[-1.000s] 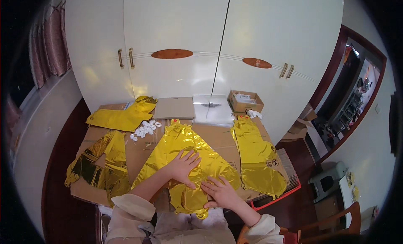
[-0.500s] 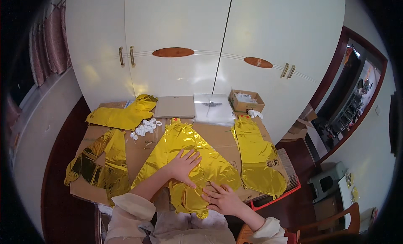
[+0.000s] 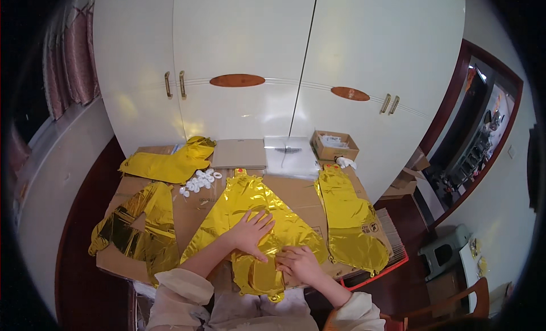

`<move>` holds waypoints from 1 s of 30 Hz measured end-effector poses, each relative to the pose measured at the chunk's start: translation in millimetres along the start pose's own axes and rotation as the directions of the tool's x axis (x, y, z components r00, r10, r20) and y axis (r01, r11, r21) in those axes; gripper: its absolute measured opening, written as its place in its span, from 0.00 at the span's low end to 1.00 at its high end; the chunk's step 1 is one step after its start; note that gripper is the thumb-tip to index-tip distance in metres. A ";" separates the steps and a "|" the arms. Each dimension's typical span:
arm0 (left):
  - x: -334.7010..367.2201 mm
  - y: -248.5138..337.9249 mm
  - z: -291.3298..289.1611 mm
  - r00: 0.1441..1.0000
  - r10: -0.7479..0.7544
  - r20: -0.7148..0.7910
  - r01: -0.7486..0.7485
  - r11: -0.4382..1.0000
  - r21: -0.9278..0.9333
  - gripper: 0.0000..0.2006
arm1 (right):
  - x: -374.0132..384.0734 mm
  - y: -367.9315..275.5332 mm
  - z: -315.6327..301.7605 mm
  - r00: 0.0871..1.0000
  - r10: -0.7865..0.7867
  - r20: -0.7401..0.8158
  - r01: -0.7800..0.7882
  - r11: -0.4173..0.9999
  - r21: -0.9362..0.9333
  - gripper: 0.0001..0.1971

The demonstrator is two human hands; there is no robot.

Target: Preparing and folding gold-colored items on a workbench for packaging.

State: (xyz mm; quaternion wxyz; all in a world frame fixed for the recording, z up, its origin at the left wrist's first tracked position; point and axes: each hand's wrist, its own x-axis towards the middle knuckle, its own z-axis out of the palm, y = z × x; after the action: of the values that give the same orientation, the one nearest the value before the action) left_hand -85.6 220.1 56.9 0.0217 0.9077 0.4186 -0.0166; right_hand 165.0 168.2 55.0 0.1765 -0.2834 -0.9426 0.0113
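Observation:
A flat, shiny gold foil balloon [image 3: 250,197] lies in front of me on the cardboard-covered table, its wide part spread and a narrower section folded over toward me. My left hand [image 3: 251,233] rests flat on its middle with the fingers spread. Close by on the right, my right hand [image 3: 300,264] has its fingers bent and drawn together at the edge of the folded section, pinching the foil there; the fingertips are partly hidden. More flat gold foil balloons lie around: one at the left [image 3: 151,217], one at the right [image 3: 350,217], and a folded one [image 3: 165,162] at the far left.
Small white rings [image 3: 196,183] are heaped behind the middle balloon. Along the back lie brown cardboard sheets [image 3: 239,154], clear plastic bags [image 3: 291,160] and a small carton [image 3: 344,153] of white packets. White cabinets [image 3: 239,35] rise behind; a grey stool [image 3: 446,254] stands at right.
My right hand's spread fingers have curled and drawn together at the foil's edge. My left hand stays flat on the balloon. The view has tilted slightly, shifting everything a little lower.

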 end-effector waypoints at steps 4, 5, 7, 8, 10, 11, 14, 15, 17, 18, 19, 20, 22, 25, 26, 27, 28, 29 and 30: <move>0.1 1.5 2.5 0.999 0.019 -0.037 -0.019 1.000 -0.013 0.63 | -3.4 8.3 6.8 1.000 -0.002 -0.018 0.001 1.000 -0.032 0.21; 0.5 1.1 3.3 0.999 0.020 -0.036 -0.021 1.000 -0.011 0.63 | -3.4 10.1 6.9 1.000 0.005 -0.003 -0.005 1.000 -0.025 0.23; 1.9 -0.8 3.7 0.999 0.025 -0.032 -0.026 1.000 -0.007 0.63 | -2.6 10.9 5.4 1.000 0.014 0.023 -0.014 1.000 -0.018 0.27; 1.9 0.1 3.7 0.999 0.020 -0.025 -0.020 1.000 -0.016 0.63 | -1.2 10.2 2.0 0.999 0.017 0.034 -0.016 1.000 -0.020 0.29; 0.9 0.8 0.5 1.000 0.008 -0.011 -0.009 1.000 -0.023 0.63 | 2.0 9.8 -1.2 0.998 0.021 0.066 -0.020 1.000 -0.018 0.33; -0.5 0.9 1.6 1.000 0.006 -0.011 -0.007 1.000 -0.026 0.63 | 2.8 9.6 -1.5 0.995 0.023 0.094 -0.022 1.000 -0.015 0.34; -1.7 0.5 0.9 1.000 0.005 -0.019 -0.005 1.000 -0.023 0.63 | 7.8 18.0 -7.2 0.992 -0.029 0.127 0.028 1.000 0.006 0.35; -2.5 1.7 0.9 1.000 0.003 -0.016 -0.004 1.000 -0.022 0.63 | 9.0 22.5 -7.6 0.990 -0.056 0.131 0.054 0.998 0.019 0.34; 1.8 1.0 -1.7 1.000 0.013 -0.020 -0.014 1.000 -0.021 0.63 | 9.1 36.7 1.4 0.995 0.040 0.091 -0.045 0.997 0.058 0.33; 1.7 1.4 -2.2 1.000 0.014 -0.010 -0.014 1.000 -0.027 0.63 | 9.5 41.7 6.8 0.993 0.086 0.075 -0.093 0.991 0.091 0.33; 1.7 1.7 -2.5 1.000 0.015 -0.001 -0.015 0.999 -0.033 0.63 | 10.4 46.7 10.5 0.992 0.094 0.081 -0.097 0.995 0.035 0.33; 1.9 1.8 -2.7 1.000 0.011 -0.005 -0.011 0.999 -0.031 0.63 | 11.5 50.9 12.9 0.991 0.104 0.085 -0.102 0.995 -0.022 0.32; -0.2 1.1 -1.7 1.000 0.000 -0.011 -0.001 1.000 -0.025 0.63 | 13.2 50.9 15.2 0.988 0.114 0.100 -0.104 0.990 -0.094 0.32; -2.7 5.7 -2.2 1.000 -0.003 -0.026 0.002 0.999 -0.036 0.63 | 9.8 45.0 13.5 0.983 0.134 0.127 -0.115 0.982 -0.148 0.33; -3.1 7.5 -2.9 1.000 0.007 -0.029 -0.008 0.999 -0.036 0.63 | 6.7 40.9 12.8 0.981 0.148 0.125 -0.126 0.978 -0.168 0.33; -4.3 9.8 -2.4 0.999 0.015 -0.031 -0.016 0.999 -0.039 0.63 | 3.5 36.4 12.5 0.979 0.160 0.125 -0.135 0.973 -0.186 0.33; -4.9 11.8 -1.9 0.999 0.024 -0.033 -0.025 0.999 -0.041 0.63 | 0.6 32.2 11.0 0.977 0.174 0.122 -0.150 0.972 -0.183 0.33; -4.4 13.3 -1.9 0.999 0.031 -0.030 -0.032 0.999 -0.043 0.63 | -2.4 28.0 9.0 0.975 0.188 0.119 -0.165 0.970 -0.180 0.33; -4.9 14.9 -2.2 0.999 0.035 -0.025 -0.036 0.998 -0.044 0.62 | -4.8 24.2 8.6 0.973 0.200 0.115 -0.179 0.969 -0.173 0.33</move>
State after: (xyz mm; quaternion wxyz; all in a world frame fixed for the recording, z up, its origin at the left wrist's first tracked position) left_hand -77.4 206.8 59.7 0.0373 0.9144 0.4031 0.0039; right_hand 178.7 186.6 42.4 0.0887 -0.3842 -0.9185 -0.0298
